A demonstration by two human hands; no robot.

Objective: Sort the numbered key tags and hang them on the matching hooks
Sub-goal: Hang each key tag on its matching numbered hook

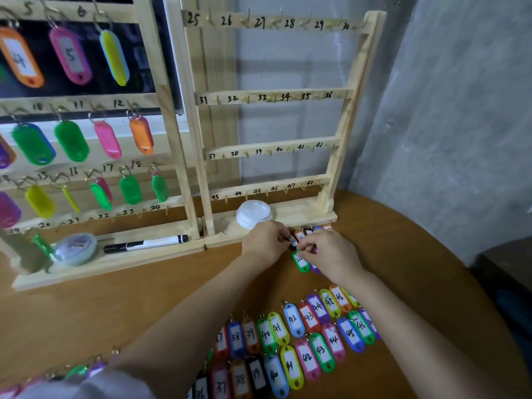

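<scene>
**A:** From the left, then: the left rack [169,139] stands along the back edge of the worktop [115,312]. Most of its hooks carry coloured tags [70,56], and a black marker [145,243] lies in its base tray.

**B:** And beside it the right rack [339,156], hooks 25 to 48, every one bare. A white lid [254,217] sits on its base.

**A:** Now the action, just in front of that base. The left hand [266,240] has its fingers curled in and seems to pinch a small black tag [293,242]. The right hand [331,254] is just beside it, fingers nipping the top end of a green tag [301,262] that lies flat on the worktop.

**B:** Neither hand is loose, then. How will those tags behave?

**A:** Light, I'd judge: stiff, smooth plastic with a thin metal ring. Nothing fragile, but slick enough to skate off if nudged. Best held by the body, thumb on the paper label, leaving the ring free for the hook.

**B:** Room to move?

**A:** Bare worktop stretches left of the hands toward the left rack, so that route is open. Toward the front edge, rows of sorted tags [302,341] lie right under the forearms, packed side by side. A dragged wrist could scatter them.

**B:** And on the right?

**A:** The worktop's curved edge and the grey wall [460,110] close in, so there's little to gain there. Lifting straight up and over looks the safest way.
</scene>
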